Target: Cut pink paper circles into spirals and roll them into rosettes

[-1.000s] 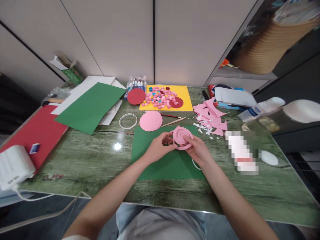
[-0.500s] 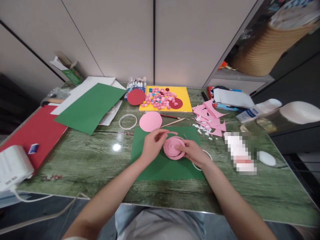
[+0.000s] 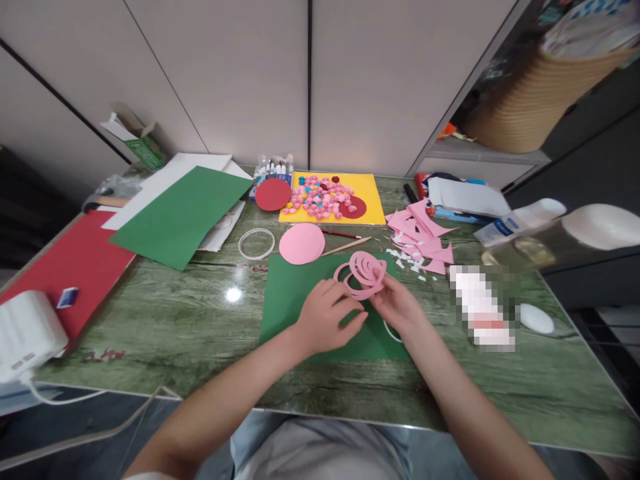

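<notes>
A pink paper spiral (image 3: pixel 367 273), cut in thin coils, hangs loosely above a green sheet (image 3: pixel 287 293). My right hand (image 3: pixel 397 303) pinches its inner coils between thumb and fingers. Just left of and below the spiral is my left hand (image 3: pixel 331 317), its fingers bent and the thumb held apart, with nothing visible between them. Whether its fingertips touch the outer coil I cannot tell. Part of a white ring (image 3: pixel 393 331) shows beside my right wrist, on the green sheet. Pink paper discs (image 3: pixel 301 243) lie just behind the sheet, stacked slightly askew.
A tape roll (image 3: pixel 256 244), a pencil (image 3: pixel 346 246) and pink scraps (image 3: pixel 420 230) surround the sheet. Behind lies a yellow sheet (image 3: pixel 373 193) with small pompoms (image 3: pixel 320 197). Red discs (image 3: pixel 273 194), a charger (image 3: pixel 33 333) and a bottle (image 3: pixel 520 223) stand or lie farther out.
The spiral went down and left, then back up and right, and now tilts with its coils spread. My left hand drew out the outer strip, then released it and moved lower.
</notes>
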`<state>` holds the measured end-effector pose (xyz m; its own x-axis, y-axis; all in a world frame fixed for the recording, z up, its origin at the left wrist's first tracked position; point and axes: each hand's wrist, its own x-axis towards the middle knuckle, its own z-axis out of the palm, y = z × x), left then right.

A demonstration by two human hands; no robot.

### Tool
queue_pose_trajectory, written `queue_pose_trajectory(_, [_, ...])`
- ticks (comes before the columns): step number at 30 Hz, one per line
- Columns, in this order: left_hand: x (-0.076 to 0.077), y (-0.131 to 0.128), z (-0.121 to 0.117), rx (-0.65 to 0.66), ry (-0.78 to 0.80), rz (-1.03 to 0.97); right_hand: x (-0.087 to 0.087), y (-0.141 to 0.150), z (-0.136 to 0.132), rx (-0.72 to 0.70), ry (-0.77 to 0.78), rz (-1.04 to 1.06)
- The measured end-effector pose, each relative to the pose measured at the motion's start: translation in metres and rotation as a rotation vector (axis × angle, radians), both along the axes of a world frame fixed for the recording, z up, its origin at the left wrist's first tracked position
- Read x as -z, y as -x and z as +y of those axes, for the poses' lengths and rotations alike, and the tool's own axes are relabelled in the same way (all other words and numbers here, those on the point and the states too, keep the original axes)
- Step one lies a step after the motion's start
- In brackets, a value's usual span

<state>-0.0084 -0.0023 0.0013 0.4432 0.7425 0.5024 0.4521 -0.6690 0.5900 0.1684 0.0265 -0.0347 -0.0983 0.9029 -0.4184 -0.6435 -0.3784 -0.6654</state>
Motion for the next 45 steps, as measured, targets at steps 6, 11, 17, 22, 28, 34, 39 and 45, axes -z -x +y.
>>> queue_pose_trajectory(6, [0.003, -0.003, 0.011, 0.275, 1.211, -0.242, -0.007, 0.003, -0.003, 0.052, -0.05, 0.06])
queue_pose_trajectory(11, [0.012, -0.007, 0.013, 0.354, 1.618, -0.747, -0.014, 0.01, -0.005, 0.035, -0.105, 0.06])
queue_pose_trajectory(17, [0.015, -0.011, 0.016, 0.189, 1.419, -1.243, -0.022, 0.017, -0.011, 0.023, -0.116, -0.036])
queue_pose_trajectory(22, [0.02, -0.004, 0.028, 0.043, 1.362, -1.191, -0.023, 0.022, -0.016, -0.121, -0.114, -0.129])
queue_pose_trajectory(28, [0.013, 0.01, 0.036, 0.1, 1.319, -0.985, -0.022, 0.014, -0.014, -0.193, -0.116, -0.186])
queue_pose_trajectory(34, [0.009, 0.019, 0.043, 0.187, 1.239, -0.935, -0.03, 0.001, -0.009, -0.243, -0.072, -0.08])
queue_pose_trajectory(39, [0.01, 0.019, 0.044, 0.146, 1.299, -0.939, -0.024, 0.006, -0.012, -0.245, -0.138, -0.338])
queue_pose_trajectory(45, [0.019, 0.019, 0.043, 0.119, 1.383, -0.817, -0.029, -0.008, -0.008, -0.311, -0.384, -0.767])
